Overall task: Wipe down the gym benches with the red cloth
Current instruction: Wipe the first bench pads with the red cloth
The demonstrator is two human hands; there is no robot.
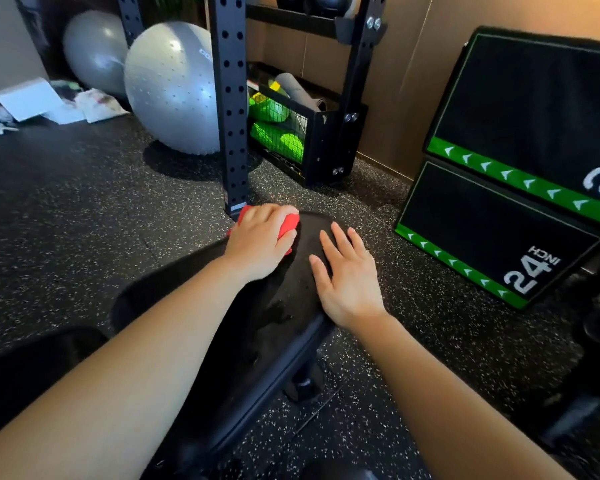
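A black padded gym bench (pixel 278 327) runs from the bottom of the head view up to the middle. My left hand (pixel 260 242) presses a bunched red cloth (pixel 289 224) onto the far end of the pad; most of the cloth is hidden under my fingers. My right hand (pixel 347 275) lies flat and open on the pad's right side, fingers spread, holding nothing. A damp patch shows on the pad just below my hands.
A black perforated rack upright (pixel 231 109) stands just beyond the bench end. Two grey exercise balls (pixel 170 88) sit at the back left. A mesh basket (pixel 284 133) with green items is behind the rack. Black-and-green plyo boxes (pixel 506 216) stand right. Speckled rubber floor (pixel 66 220) surrounds.
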